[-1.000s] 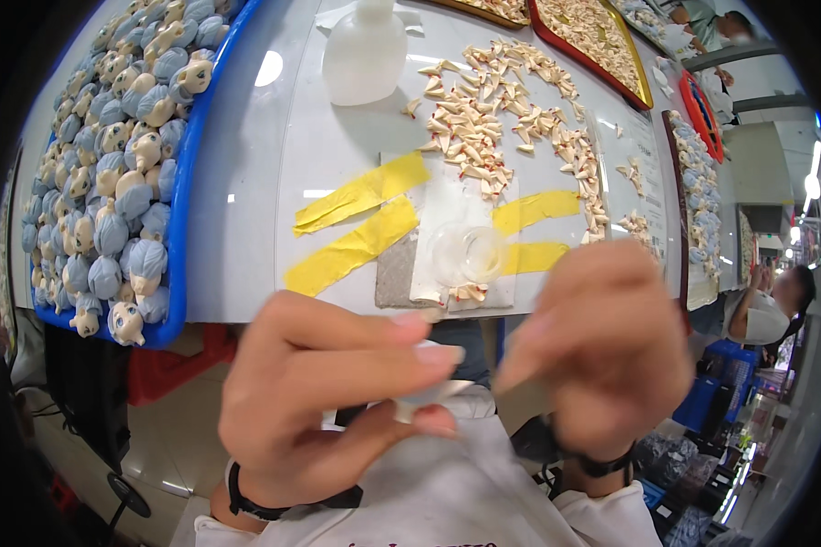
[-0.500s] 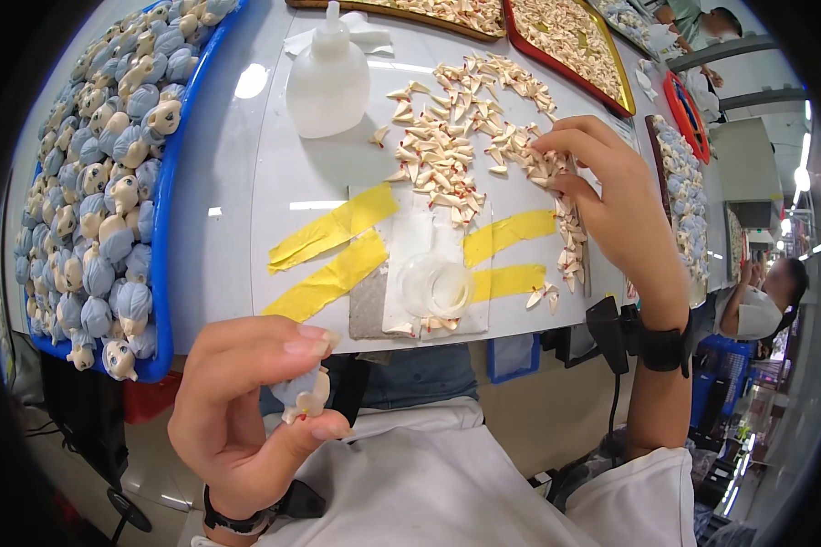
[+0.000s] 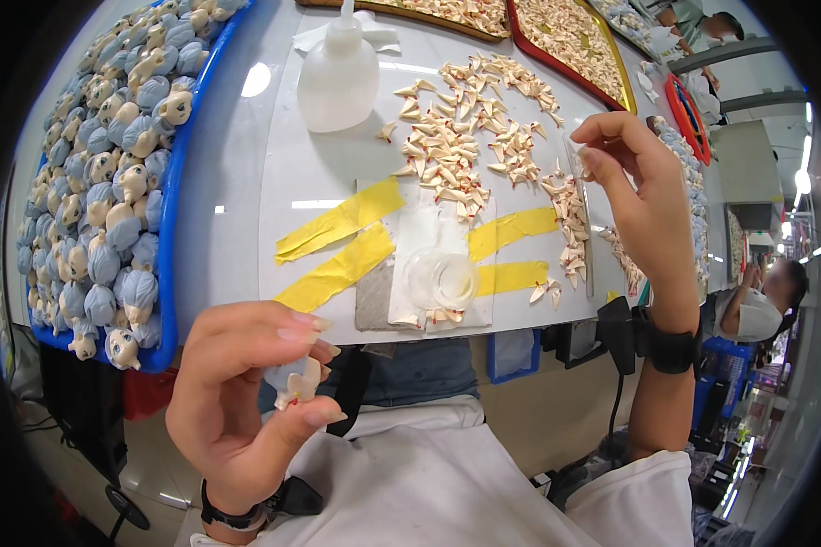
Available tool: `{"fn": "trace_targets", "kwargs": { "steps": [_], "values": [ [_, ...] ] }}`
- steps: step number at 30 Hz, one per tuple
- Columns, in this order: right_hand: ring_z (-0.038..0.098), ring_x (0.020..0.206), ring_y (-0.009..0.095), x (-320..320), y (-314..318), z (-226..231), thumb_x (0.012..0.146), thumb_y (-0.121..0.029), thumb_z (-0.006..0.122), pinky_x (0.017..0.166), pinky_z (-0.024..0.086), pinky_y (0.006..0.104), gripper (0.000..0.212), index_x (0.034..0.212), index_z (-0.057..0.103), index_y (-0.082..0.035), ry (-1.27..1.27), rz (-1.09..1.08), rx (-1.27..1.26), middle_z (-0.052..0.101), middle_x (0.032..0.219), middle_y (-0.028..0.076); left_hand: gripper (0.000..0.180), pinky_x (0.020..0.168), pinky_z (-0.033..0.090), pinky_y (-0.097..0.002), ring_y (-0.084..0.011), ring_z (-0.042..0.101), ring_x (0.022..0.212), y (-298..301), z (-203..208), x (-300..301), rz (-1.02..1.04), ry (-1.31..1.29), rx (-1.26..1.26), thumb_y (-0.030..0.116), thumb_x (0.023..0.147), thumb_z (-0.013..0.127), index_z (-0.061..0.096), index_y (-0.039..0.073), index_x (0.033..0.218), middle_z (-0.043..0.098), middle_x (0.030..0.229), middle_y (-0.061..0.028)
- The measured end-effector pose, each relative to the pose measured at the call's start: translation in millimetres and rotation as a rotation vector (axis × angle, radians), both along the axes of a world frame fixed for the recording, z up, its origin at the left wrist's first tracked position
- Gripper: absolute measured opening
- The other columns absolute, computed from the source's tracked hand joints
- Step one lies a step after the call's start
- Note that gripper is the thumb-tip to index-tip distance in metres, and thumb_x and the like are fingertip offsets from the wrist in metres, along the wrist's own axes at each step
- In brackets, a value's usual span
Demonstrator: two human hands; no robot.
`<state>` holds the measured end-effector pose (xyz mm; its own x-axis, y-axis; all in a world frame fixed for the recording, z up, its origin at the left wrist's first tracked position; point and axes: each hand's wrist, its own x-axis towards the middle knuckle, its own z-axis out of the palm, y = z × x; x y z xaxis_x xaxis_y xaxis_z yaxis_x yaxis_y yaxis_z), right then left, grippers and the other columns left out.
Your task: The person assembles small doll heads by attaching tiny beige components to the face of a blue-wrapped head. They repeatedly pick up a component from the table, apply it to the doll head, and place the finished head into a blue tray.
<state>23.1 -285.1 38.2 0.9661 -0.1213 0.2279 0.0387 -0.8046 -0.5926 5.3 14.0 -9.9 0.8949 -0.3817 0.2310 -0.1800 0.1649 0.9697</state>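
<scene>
Away from the scattered small, pointed cream pieces with red bits (image 3: 447,150) the right hand (image 3: 648,178) has shifted rightward; its thumb and fingertips stand close together, and whether they grip anything I cannot tell. Near the tabletop's front edge, the left hand (image 3: 214,410) pinches a small, rounded doll head (image 3: 299,381), pale blue above, cream below, with a red spot. Glossy and white, the tabletop (image 3: 228,182) carries yellow tape strips (image 3: 342,219), a translucent squeeze bottle (image 3: 337,87) and a blue plastic tray (image 3: 171,228) heaped with similar heads. Pale tiles floor the room.
</scene>
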Motion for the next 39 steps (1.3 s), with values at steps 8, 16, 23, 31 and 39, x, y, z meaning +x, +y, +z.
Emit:
{"fn": "trace_targets", "kwargs": {
  "steps": [8,16,23,31,39],
  "values": [
    [0.058,0.074,0.011,-12,-1,-1,0.076,0.004,0.054,0.070,0.046,0.0222,0.009,0.085,0.057,0.003,0.075,0.048,0.155,0.059,0.084,0.005,0.038,0.071,0.051,-0.0330,-0.0223,0.052,0.090,1,0,-3,0.008,0.015,-0.015,0.001,0.068,0.070,0.052,-0.004,0.101,0.049,0.100,-0.0158],
    [0.059,0.072,0.012,-37,-1,9,0.075,0.004,0.057,0.065,0.047,0.0219,0.010,0.085,0.058,0.004,0.099,-0.127,0.419,0.061,0.083,0.006,0.038,0.068,0.051,-0.0287,-0.0222,0.056,0.083,5,1,-5,0.010,0.046,-0.043,0.004,0.069,0.070,0.052,-0.004,0.101,0.049,0.101,-0.0164],
    [0.061,0.074,0.014,-78,-7,-2,0.076,0.004,0.058,0.063,0.049,0.0234,0.012,0.089,0.058,0.005,-0.099,-0.310,0.518,0.062,0.082,0.009,0.039,0.068,0.050,-0.0291,-0.0223,0.056,0.083,3,2,-5,-0.004,0.083,-0.085,0.004,0.069,0.071,0.052,-0.004,0.102,0.049,0.101,-0.0163],
    [0.058,0.068,0.013,-115,-17,-17,0.081,-0.001,0.058,0.059,0.048,0.0232,0.014,0.095,0.056,0.004,-0.238,-0.452,0.437,0.061,0.082,0.011,0.039,0.066,0.050,-0.0292,-0.0225,0.057,0.082,0,6,-6,-0.025,0.099,-0.095,0.004,0.069,0.071,0.051,-0.004,0.101,0.049,0.100,-0.0164],
    [0.053,0.061,0.008,-126,-8,-14,0.082,-0.006,0.060,0.050,0.040,0.0175,0.011,0.089,0.058,0.002,-0.214,-0.525,0.311,0.058,0.077,0.006,0.041,0.064,0.049,-0.0275,-0.0213,0.058,0.077,-2,6,-11,0.006,0.121,-0.090,0.007,0.068,0.072,0.050,-0.004,0.101,0.051,0.099,-0.0166]
  ]
}}
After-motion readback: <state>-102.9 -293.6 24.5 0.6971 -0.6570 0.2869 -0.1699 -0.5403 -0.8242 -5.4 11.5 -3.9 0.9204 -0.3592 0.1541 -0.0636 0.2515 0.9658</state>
